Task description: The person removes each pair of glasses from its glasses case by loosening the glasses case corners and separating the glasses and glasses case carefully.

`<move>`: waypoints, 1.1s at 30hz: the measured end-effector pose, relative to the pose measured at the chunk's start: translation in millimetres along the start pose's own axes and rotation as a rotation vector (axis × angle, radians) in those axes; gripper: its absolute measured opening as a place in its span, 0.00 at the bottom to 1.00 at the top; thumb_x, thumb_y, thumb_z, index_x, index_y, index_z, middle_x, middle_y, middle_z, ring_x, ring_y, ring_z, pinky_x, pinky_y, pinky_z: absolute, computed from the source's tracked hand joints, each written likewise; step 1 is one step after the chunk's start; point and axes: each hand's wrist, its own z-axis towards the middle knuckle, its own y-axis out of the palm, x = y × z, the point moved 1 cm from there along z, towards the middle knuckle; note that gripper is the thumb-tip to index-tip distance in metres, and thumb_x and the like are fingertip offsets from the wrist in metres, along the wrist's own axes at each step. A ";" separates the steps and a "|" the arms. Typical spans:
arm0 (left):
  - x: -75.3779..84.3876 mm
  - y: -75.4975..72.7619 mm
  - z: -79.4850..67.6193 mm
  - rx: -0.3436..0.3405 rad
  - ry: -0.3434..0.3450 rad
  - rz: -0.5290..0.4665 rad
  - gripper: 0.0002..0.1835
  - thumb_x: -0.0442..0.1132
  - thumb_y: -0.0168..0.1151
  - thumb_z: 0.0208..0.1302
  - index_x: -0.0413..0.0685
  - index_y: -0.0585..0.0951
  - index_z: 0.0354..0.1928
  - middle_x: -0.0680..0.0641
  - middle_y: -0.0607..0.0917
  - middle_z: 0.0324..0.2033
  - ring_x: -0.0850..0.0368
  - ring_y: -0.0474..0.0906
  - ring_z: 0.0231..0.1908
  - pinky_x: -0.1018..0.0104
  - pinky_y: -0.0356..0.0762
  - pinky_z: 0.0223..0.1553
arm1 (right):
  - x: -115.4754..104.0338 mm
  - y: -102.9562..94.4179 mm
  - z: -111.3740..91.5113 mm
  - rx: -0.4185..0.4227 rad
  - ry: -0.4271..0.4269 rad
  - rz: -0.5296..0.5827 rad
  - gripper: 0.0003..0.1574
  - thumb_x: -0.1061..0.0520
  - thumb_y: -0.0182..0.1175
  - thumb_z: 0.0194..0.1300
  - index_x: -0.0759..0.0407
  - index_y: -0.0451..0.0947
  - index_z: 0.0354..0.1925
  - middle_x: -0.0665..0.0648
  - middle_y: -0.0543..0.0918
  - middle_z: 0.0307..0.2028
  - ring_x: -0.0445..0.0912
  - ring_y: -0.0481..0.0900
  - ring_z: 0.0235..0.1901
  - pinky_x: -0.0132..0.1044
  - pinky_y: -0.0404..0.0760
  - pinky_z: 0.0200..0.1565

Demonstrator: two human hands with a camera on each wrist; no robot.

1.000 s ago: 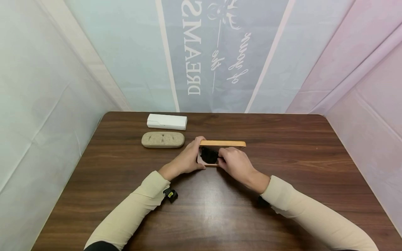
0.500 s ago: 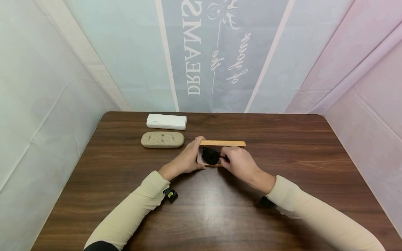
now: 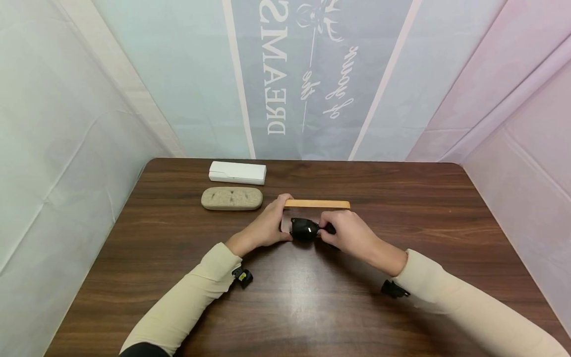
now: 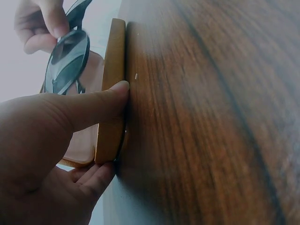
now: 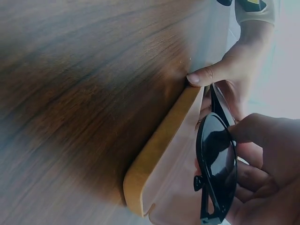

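Black sunglasses are pinched near the bridge by my right hand, just over the front of an opened tan glasses case. In the head view the case's lid stands up at the back, and the sunglasses overlap its near rim. My left hand grips the case's left end, with the thumb across the front wall and fingers behind. A pale pink lining shows inside the case in the right wrist view. Dark lenses of the sunglasses tilt above the opening in the left wrist view. My right hand hides their other side.
Left of the tan case, a beige fabric-covered glasses case lies closed on the brown wooden table. Behind it is a closed white case. Printed cloth hangs along the table's back edge, with pale curtains at both sides.
My right hand has lifted the sunglasses from inside the tan case and drawn them toward me and slightly right. My left hand has kept its grip on the case.
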 end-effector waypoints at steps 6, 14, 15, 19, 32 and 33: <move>-0.4 -0.6 -0.3 -0.003 0.006 0.007 0.50 0.33 0.82 0.49 0.46 0.57 0.67 0.39 0.73 0.61 0.43 0.70 0.62 0.51 0.68 0.64 | -1.2 -3.3 -5.6 -0.054 -0.030 0.040 0.06 0.63 0.69 0.62 0.54 0.82 0.34 0.47 0.85 0.31 0.31 0.71 0.21 0.31 0.75 0.27; -0.4 -0.3 -0.5 0.004 0.027 -0.001 0.48 0.29 0.80 0.51 0.45 0.56 0.67 0.38 0.73 0.61 0.42 0.71 0.61 0.50 0.70 0.62 | -8.2 -4.5 -8.8 -0.113 -0.058 0.116 0.06 0.64 0.70 0.62 0.53 0.83 0.35 0.44 0.85 0.31 0.31 0.73 0.24 0.30 0.76 0.29; 0.0 -0.4 -0.3 0.005 0.032 -0.005 0.48 0.28 0.80 0.50 0.45 0.56 0.67 0.37 0.73 0.61 0.42 0.71 0.61 0.50 0.70 0.62 | -8.8 -4.1 -9.1 -0.116 -0.065 0.120 0.07 0.64 0.70 0.62 0.53 0.83 0.34 0.44 0.85 0.32 0.31 0.73 0.24 0.30 0.76 0.30; 1.5 -1.2 -0.1 0.010 0.036 -0.003 0.48 0.27 0.80 0.49 0.44 0.57 0.66 0.37 0.73 0.60 0.42 0.71 0.61 0.50 0.70 0.62 | -10.2 -1.4 -9.7 -0.119 -0.094 0.118 0.08 0.64 0.70 0.62 0.51 0.83 0.33 0.41 0.83 0.31 0.31 0.71 0.23 0.34 0.77 0.33; 0.4 -0.6 -1.6 -0.013 -0.006 0.003 0.51 0.37 0.83 0.51 0.47 0.56 0.68 0.39 0.73 0.61 0.44 0.70 0.62 0.50 0.69 0.63 | -15.2 10.6 -14.3 -0.167 -0.101 0.153 0.09 0.62 0.70 0.62 0.48 0.81 0.31 0.40 0.82 0.28 0.31 0.66 0.20 0.29 0.73 0.27; 0.4 -0.7 -1.6 -0.015 -0.004 0.001 0.51 0.37 0.83 0.51 0.47 0.56 0.68 0.39 0.73 0.61 0.44 0.70 0.62 0.50 0.69 0.63 | -15.8 11.8 -14.6 -0.173 -0.104 0.156 0.09 0.62 0.70 0.62 0.48 0.81 0.31 0.40 0.82 0.28 0.31 0.66 0.20 0.29 0.73 0.27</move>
